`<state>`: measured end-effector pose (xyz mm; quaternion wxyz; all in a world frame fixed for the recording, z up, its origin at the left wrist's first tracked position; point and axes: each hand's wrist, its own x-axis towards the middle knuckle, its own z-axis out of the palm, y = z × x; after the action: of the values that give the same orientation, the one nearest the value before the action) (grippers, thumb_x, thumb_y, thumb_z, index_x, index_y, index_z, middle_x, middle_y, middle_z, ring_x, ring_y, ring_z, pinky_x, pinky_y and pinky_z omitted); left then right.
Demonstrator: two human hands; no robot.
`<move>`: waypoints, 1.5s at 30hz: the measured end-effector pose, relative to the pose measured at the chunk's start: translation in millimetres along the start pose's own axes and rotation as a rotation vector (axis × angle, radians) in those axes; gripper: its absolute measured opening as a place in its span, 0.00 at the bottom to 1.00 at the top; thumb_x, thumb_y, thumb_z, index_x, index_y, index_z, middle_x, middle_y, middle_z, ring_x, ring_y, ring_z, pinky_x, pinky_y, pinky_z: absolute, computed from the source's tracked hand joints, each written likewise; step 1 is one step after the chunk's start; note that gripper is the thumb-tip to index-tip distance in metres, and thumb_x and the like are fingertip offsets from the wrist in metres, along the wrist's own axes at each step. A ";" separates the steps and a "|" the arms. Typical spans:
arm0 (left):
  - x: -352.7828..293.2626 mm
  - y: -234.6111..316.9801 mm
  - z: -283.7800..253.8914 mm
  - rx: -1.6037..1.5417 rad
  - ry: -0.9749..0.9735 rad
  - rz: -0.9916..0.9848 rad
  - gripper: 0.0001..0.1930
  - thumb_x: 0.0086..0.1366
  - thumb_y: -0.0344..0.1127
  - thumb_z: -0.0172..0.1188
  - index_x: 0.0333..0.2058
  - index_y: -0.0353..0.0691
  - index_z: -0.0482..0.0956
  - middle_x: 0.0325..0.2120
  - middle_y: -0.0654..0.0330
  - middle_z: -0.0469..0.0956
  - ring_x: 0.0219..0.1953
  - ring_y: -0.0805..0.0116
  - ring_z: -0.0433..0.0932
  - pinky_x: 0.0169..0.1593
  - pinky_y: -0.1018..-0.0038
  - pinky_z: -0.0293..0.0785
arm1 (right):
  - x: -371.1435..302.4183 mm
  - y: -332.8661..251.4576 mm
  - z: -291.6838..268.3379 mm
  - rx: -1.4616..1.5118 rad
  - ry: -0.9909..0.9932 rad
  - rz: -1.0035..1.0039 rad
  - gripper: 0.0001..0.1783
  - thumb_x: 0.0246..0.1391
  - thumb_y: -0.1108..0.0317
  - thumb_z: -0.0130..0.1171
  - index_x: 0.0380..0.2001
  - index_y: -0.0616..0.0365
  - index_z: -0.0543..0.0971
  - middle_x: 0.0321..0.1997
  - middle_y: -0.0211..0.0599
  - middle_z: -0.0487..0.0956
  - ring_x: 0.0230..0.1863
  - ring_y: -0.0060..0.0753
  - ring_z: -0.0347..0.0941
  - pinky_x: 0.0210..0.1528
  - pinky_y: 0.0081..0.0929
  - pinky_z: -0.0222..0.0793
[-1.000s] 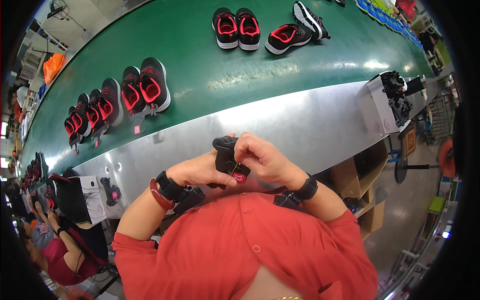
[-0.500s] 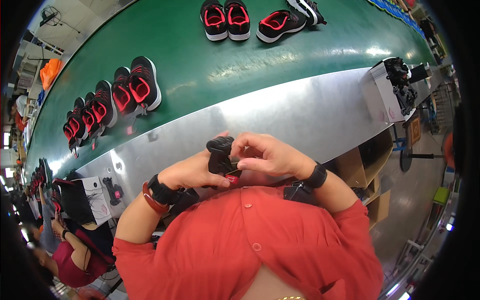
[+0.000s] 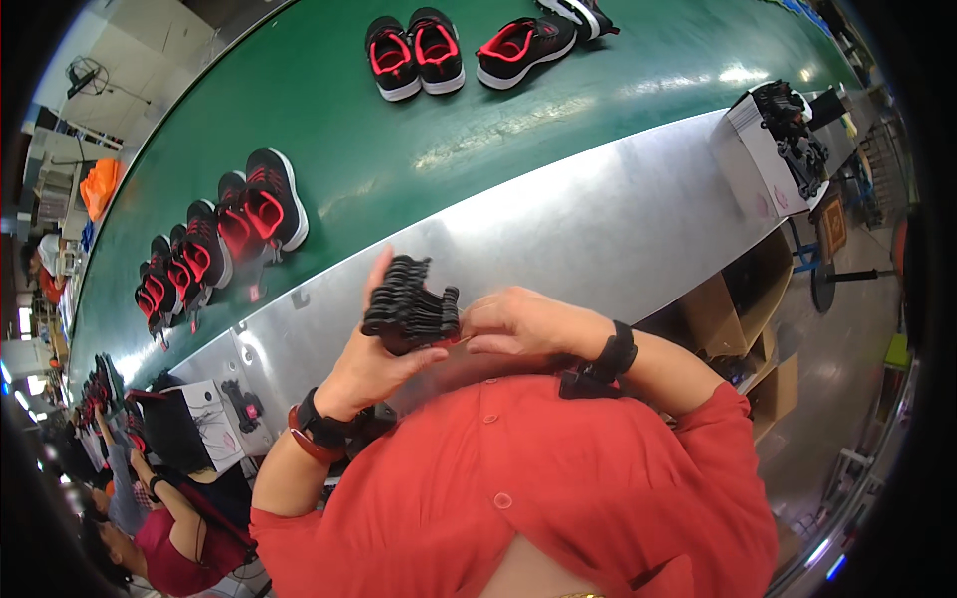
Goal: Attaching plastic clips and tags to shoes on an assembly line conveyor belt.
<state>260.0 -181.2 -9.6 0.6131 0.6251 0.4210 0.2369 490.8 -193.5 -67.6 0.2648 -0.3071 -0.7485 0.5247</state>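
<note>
Nearest is a red shirt (image 3: 498, 448), then two forearms, a black band (image 3: 620, 349) at each wrist. The left hand (image 3: 371, 371) has its grip wrapped around a stack of black plastic hangers (image 3: 407, 304), held up in front of the shirt. Just beside it, the right hand (image 3: 523, 321) curls its fingers by a red tag (image 3: 446, 341) at the stack's lower right; I cannot tell whether that grip is pinching it. Beyond runs the metal edge of the counter (image 3: 588, 209), with a white box (image 3: 753, 164) of black pieces toward its right end. Farther off, on the green surface (image 3: 349, 149), stand a row of black-and-red shoes (image 3: 271, 184) leftward, an upright pair (image 3: 436, 65) and, right of that, another shoe (image 3: 528, 50) by one tipped over (image 3: 586, 18)
</note>
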 end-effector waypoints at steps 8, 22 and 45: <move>32.6 -20.9 9.7 -0.625 0.113 -0.270 0.26 0.59 0.31 0.66 0.55 0.39 0.68 0.45 0.63 0.75 0.46 0.69 0.76 0.50 0.71 0.74 | -19.4 1.5 5.8 -0.375 0.393 -0.305 0.03 0.48 0.69 0.63 0.26 0.51 0.78 0.34 0.28 0.74 0.43 0.35 0.71 0.50 0.34 0.63; 138.3 20.3 38.5 0.088 -0.464 -0.348 0.35 0.50 0.45 0.75 0.54 0.37 0.70 0.36 0.64 0.78 0.34 0.74 0.77 0.35 0.79 0.75 | -231.9 40.6 -48.0 0.660 1.752 -0.200 0.08 0.60 0.70 0.46 0.27 0.56 0.72 0.28 0.33 0.73 0.29 0.24 0.69 0.31 0.24 0.65; 159.5 53.1 66.0 0.668 -0.407 -0.237 0.23 0.50 0.26 0.54 0.49 0.31 0.71 0.33 0.55 0.75 0.34 0.67 0.75 0.38 0.72 0.71 | -335.0 252.6 -39.3 0.710 1.472 0.867 0.14 0.61 0.59 0.54 0.44 0.56 0.76 0.32 0.35 0.81 0.27 0.29 0.78 0.25 0.24 0.74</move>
<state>411.2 -82.7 -2.3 0.4702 0.7711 0.4140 -0.1138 789.8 -350.3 -319.8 0.5328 -0.7172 -0.0061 0.4491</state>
